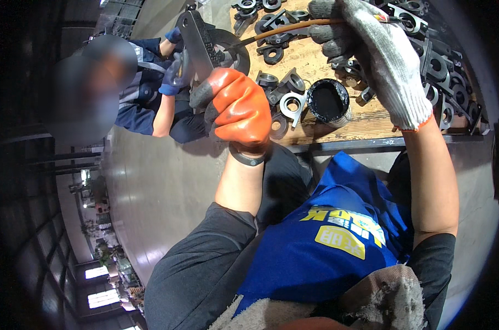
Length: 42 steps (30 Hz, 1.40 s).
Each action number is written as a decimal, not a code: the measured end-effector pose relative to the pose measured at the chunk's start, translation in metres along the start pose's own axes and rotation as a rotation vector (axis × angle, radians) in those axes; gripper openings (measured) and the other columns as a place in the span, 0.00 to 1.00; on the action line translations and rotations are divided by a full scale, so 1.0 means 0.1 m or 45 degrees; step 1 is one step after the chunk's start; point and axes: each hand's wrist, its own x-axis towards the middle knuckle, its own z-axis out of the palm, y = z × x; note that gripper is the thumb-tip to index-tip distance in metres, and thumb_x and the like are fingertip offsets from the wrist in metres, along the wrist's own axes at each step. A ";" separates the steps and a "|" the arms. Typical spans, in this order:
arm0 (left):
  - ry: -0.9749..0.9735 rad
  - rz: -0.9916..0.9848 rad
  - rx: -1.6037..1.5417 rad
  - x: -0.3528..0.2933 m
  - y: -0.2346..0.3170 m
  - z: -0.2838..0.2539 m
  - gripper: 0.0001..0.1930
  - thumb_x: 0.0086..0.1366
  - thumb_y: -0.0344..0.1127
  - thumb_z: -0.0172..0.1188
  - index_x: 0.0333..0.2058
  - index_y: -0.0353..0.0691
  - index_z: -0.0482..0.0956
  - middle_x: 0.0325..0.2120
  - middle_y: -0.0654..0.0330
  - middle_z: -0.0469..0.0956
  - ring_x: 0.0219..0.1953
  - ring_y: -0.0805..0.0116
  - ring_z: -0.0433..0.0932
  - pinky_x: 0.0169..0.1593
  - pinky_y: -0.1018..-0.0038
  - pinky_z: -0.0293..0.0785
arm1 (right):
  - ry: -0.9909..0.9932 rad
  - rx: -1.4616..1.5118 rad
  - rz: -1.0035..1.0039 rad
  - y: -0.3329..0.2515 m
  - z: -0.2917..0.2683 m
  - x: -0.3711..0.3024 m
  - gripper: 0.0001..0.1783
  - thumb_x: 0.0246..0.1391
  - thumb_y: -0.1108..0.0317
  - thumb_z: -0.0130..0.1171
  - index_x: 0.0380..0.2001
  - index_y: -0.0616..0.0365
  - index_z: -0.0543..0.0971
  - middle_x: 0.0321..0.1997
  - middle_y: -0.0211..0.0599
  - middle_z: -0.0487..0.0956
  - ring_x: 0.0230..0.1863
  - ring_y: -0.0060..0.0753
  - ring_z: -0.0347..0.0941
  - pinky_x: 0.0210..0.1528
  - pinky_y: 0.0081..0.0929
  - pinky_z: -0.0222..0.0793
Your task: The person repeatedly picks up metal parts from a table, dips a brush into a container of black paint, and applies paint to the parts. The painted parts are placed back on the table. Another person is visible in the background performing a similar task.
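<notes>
My left hand (239,107), in an orange rubber-coated glove with dark fingertips, is closed around the lower end of a dark metal bracket (195,44). The bracket stands up from my fist, and a round ring-like portion shows behind it. My right hand (370,44) wears a grey-white knit glove and grips a thin paintbrush (299,25) with a brown handle. Its dark tip reaches left to the bracket, at or very near its surface. Below the brush, a round can (328,104) of black paint sits near the table's front edge, its rim smeared black.
A wooden-topped table (310,55) with a metal edge carries several dark metal ring brackets (271,52), more piled at the right (445,71). One bare-metal bracket (293,103) lies left of the can. A co-worker (150,82) in blue gloves sits close at the left.
</notes>
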 end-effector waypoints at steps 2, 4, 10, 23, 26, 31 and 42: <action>-0.003 0.003 -0.015 0.01 -0.01 -0.01 0.15 0.44 0.17 0.63 0.21 0.39 0.63 0.12 0.62 0.62 0.14 0.76 0.63 0.22 0.76 0.70 | -0.010 -0.010 0.005 0.00 0.01 -0.01 0.20 0.67 0.54 0.47 0.47 0.59 0.77 0.32 0.35 0.79 0.27 0.23 0.72 0.30 0.20 0.69; 0.009 0.029 -0.007 0.02 -0.03 0.00 0.18 0.40 0.14 0.64 0.21 0.39 0.63 0.12 0.63 0.61 0.14 0.76 0.62 0.22 0.76 0.70 | -0.015 -0.016 0.008 0.00 0.01 -0.02 0.20 0.67 0.54 0.47 0.46 0.59 0.77 0.32 0.35 0.79 0.26 0.23 0.72 0.29 0.21 0.69; -0.004 -0.010 -0.028 0.00 -0.04 0.01 0.19 0.38 0.13 0.65 0.21 0.39 0.62 0.12 0.63 0.61 0.14 0.75 0.63 0.21 0.76 0.69 | -0.017 -0.036 0.009 0.00 0.01 -0.06 0.20 0.66 0.53 0.48 0.46 0.58 0.78 0.30 0.35 0.79 0.26 0.24 0.73 0.29 0.21 0.69; 0.096 -0.038 0.128 -0.01 -0.09 0.04 0.14 0.43 0.18 0.65 0.21 0.37 0.67 0.12 0.64 0.63 0.14 0.76 0.64 0.23 0.77 0.72 | -0.003 -0.057 0.015 -0.04 -0.04 -0.04 0.21 0.65 0.51 0.49 0.44 0.58 0.79 0.28 0.36 0.79 0.25 0.25 0.73 0.29 0.23 0.69; 0.171 -0.066 0.221 -0.02 -0.07 0.09 0.11 0.45 0.19 0.65 0.22 0.35 0.69 0.12 0.66 0.62 0.14 0.78 0.64 0.22 0.78 0.71 | 0.036 -0.035 -0.002 -0.06 -0.10 -0.03 0.21 0.64 0.51 0.50 0.43 0.57 0.79 0.27 0.36 0.78 0.24 0.26 0.74 0.29 0.24 0.69; 0.196 -0.055 0.236 -0.01 -0.11 0.08 0.10 0.46 0.20 0.65 0.22 0.34 0.70 0.11 0.66 0.62 0.14 0.78 0.63 0.21 0.79 0.70 | 0.086 -0.011 -0.029 -0.08 -0.16 -0.03 0.21 0.64 0.50 0.50 0.43 0.57 0.80 0.27 0.36 0.78 0.24 0.26 0.74 0.28 0.24 0.69; 0.204 -0.086 0.250 -0.06 -0.04 0.08 0.12 0.43 0.19 0.67 0.24 0.33 0.71 0.11 0.66 0.60 0.14 0.78 0.62 0.20 0.81 0.70 | 0.244 -0.050 -0.151 -0.17 -0.28 0.03 0.21 0.63 0.49 0.52 0.41 0.56 0.81 0.24 0.36 0.78 0.23 0.27 0.75 0.28 0.26 0.69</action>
